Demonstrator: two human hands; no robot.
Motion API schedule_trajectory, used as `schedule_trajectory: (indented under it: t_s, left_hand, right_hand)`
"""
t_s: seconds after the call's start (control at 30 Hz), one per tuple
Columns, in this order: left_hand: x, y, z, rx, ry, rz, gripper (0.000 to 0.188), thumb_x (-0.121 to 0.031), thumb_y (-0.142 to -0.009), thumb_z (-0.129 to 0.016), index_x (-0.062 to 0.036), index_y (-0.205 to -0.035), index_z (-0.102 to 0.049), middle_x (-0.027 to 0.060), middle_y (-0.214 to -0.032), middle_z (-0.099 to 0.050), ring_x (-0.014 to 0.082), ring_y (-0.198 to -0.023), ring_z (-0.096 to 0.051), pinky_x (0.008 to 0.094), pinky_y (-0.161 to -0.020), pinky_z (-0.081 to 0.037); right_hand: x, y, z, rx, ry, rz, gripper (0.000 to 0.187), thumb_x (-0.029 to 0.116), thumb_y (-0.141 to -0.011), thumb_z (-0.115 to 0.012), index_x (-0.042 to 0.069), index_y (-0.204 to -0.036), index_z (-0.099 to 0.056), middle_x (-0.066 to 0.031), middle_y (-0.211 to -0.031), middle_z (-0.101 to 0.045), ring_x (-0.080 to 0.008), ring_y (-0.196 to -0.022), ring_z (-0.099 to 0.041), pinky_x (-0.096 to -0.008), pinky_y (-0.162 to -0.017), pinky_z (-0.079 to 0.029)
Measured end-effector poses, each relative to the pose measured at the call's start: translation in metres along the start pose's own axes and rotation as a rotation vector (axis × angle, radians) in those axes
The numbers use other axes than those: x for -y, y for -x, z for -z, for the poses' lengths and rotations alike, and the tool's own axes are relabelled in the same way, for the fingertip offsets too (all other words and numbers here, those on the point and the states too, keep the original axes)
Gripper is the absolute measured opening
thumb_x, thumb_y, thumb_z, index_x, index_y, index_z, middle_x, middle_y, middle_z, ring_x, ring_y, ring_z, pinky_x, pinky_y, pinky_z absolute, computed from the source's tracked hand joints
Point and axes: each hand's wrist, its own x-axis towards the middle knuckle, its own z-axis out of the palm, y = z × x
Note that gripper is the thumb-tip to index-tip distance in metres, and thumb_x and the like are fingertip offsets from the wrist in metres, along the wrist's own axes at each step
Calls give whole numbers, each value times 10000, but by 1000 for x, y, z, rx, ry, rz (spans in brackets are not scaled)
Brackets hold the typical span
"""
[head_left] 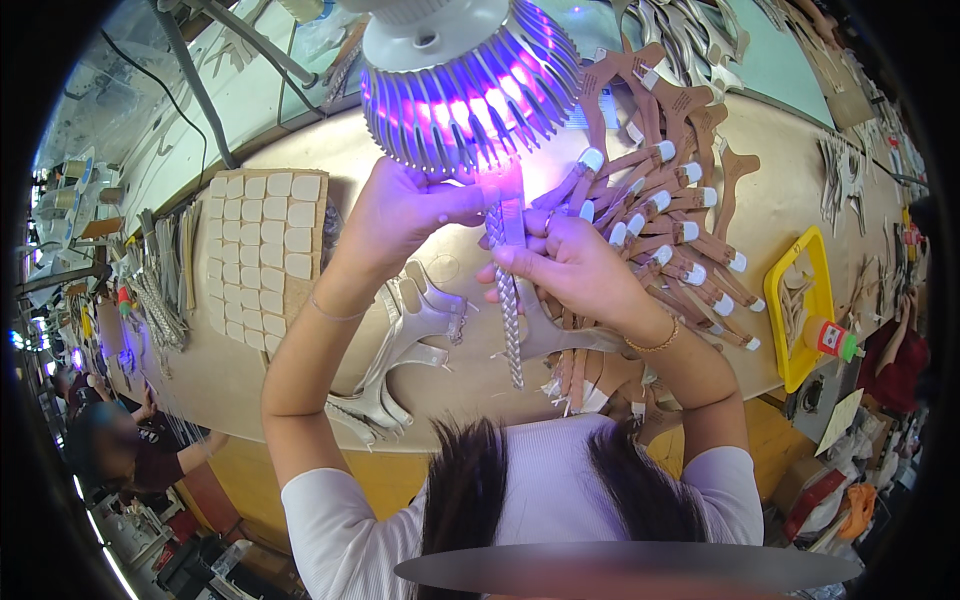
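Note:
Under a finned lamp glowing violet, I hold a silvery braided strap that hangs toward me. My left hand is closed, thumb and fingers pinching the strap's upper end close below the lamp. Closed on the same strap a little lower is my right hand, its thumb laid against it. A flat smooth strip beside the braid is tinted purple by the light. Silvery cut-out strap pieces resemble shoe uppers and lie between my forearms. Another such piece shows below my right hand, partly hidden.
Brown strap pieces with white tips are heaped right of my right hand. At left lies a board of pale rounded patches. A yellow tray and a green-capped bottle stand at right. Another person sits at far left.

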Motion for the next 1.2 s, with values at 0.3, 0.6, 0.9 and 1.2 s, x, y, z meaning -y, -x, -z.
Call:
schedule_trajectory:
  t_s: [0.3,0.6,0.9,1.2]
  left_hand:
    - [5,-1,0,20,-62,103,324,-82,-742,-737,10,-1031,-624,64,-927,-648,139,-786,-621,267,-684,-502]
    - [9,4,-4,10,6,59,253,-100,-791,-712,21,-999,-634,60,-888,-653,131,-789,-618,269,-718,-494]
    - [1,17,-11,-31,-41,-29,298,-169,-821,-695,49,-1017,-641,71,-917,-658,121,-800,-611,266,-749,-485]
    - [-17,77,-29,48,-200,24,240,-141,-801,-715,22,-972,-678,28,-847,-652,63,-754,-576,226,-677,-472]
  right_hand:
    - [5,2,-1,61,99,-32,293,133,-938,-532,-59,-1159,-522,-116,-945,-668,-164,-812,-665,-266,-728,-519]
    - [2,2,-2,72,155,-20,273,148,-931,-550,-55,-1113,-558,-103,-916,-682,-132,-806,-654,-258,-741,-509]
    - [8,16,-11,75,114,0,247,157,-935,-544,-35,-1087,-572,-94,-909,-691,-108,-809,-646,-246,-723,-506]
    - [28,54,-29,65,391,28,257,197,-887,-608,-33,-1003,-605,-81,-824,-700,-79,-740,-627,-258,-668,-492]
